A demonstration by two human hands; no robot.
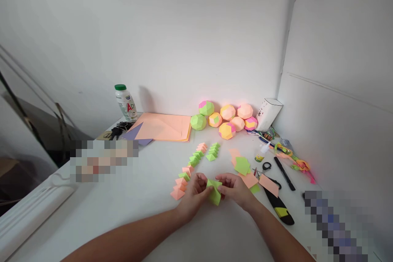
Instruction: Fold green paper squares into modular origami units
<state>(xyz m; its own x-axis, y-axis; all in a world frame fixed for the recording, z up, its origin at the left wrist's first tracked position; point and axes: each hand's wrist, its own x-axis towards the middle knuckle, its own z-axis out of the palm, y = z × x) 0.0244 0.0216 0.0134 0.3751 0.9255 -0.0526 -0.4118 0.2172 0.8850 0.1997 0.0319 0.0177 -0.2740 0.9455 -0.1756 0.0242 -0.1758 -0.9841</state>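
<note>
Green paper (215,197): small and creased, straight between the two hands, at or just above the middle of the worktop (138,225); longer visible run slanting slightly from far left to near right; partly covered by fingers, full outline impossible to tell.
Left hand (194,193): grip closed to a pinch on the paper's left side, with thumb on the face.
Right hand (235,190): grip likewise nearly closed, pinching the right side.
Nearer hand: neither; contact from opposite sides.
Folded rows: just beyond the left hand, a longer peach-and-green row (195,159) running towards the far edge, beside a shorter green row (213,152).
Loose squares (242,166): peach and green, overlapping, just beyond and right of the right hand.
Paper balls (227,131): faceted, many-coloured, clustered along the far edge.
White bottle (126,105): towards the far left corner, green cap on, contents hidden.
White box (268,114): at the far right corner, inside not visible.
Nozzle bottle (260,155): small, towards the right edge, contents unclear.
</note>
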